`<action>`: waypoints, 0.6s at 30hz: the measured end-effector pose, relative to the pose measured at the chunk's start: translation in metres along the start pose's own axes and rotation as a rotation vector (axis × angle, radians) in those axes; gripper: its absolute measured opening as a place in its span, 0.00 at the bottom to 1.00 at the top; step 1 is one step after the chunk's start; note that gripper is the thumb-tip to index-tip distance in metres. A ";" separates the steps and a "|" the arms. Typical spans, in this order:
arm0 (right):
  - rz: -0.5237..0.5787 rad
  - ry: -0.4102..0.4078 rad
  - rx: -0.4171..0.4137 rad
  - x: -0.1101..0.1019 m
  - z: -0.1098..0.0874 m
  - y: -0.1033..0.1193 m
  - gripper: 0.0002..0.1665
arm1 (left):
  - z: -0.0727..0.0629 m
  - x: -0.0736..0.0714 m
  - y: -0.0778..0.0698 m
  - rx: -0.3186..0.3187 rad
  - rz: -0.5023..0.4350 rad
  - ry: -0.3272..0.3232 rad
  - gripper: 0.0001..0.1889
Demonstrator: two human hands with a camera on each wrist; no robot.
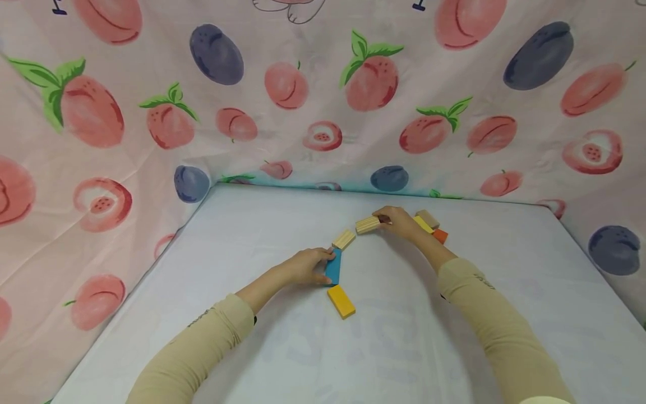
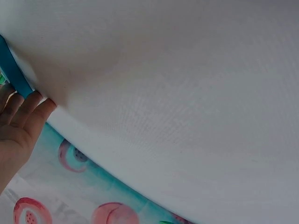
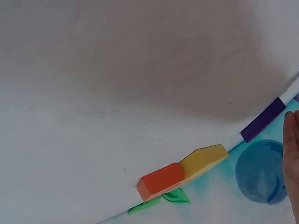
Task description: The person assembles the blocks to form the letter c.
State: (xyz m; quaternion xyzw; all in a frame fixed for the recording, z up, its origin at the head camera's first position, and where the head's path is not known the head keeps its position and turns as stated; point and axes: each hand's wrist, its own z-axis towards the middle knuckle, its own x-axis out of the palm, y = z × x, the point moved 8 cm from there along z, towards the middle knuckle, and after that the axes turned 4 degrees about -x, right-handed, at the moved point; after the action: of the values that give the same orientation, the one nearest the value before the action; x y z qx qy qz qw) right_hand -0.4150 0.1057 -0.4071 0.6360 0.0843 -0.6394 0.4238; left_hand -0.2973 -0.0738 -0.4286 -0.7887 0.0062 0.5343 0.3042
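Note:
My left hand (image 1: 308,266) grips a blue block (image 1: 333,268), with the thumb at its near end and the fingers at its far end. In the left wrist view, the fingertips touch the blue block (image 2: 14,70) at the left edge. A yellow-orange block (image 1: 341,302) lies just in front of it, and a plain wooden block (image 1: 344,239) just behind. Farther right, my right hand (image 1: 398,221) pinches a dark purple block (image 3: 263,120), mostly hidden by the fingers in the head view. A ridged wooden block (image 1: 368,225) lies beside those fingertips.
Right of the right hand lie a yellow block (image 1: 423,224), an orange block (image 1: 440,235) and a wooden block (image 1: 428,219) close together. All rest on a white-covered table (image 1: 282,348). A fruit-print cloth (image 1: 323,73) hangs at the back and sides.

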 end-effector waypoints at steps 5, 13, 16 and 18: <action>-0.006 0.014 -0.014 0.002 0.002 0.000 0.21 | 0.000 0.000 -0.001 0.003 -0.005 0.001 0.33; -0.033 0.030 -0.022 0.005 0.004 -0.001 0.21 | 0.001 0.001 -0.001 0.003 -0.012 0.006 0.34; -0.047 0.039 -0.041 0.005 0.006 0.002 0.21 | 0.002 0.001 0.000 0.006 -0.004 0.002 0.34; -0.059 0.047 -0.052 0.005 0.008 0.003 0.21 | 0.002 0.000 0.000 0.009 -0.001 -0.003 0.33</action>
State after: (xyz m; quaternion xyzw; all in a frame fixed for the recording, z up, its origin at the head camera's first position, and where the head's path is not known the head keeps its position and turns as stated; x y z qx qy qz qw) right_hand -0.4182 0.0970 -0.4088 0.6368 0.1293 -0.6342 0.4191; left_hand -0.2988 -0.0727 -0.4289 -0.7866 0.0077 0.5352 0.3079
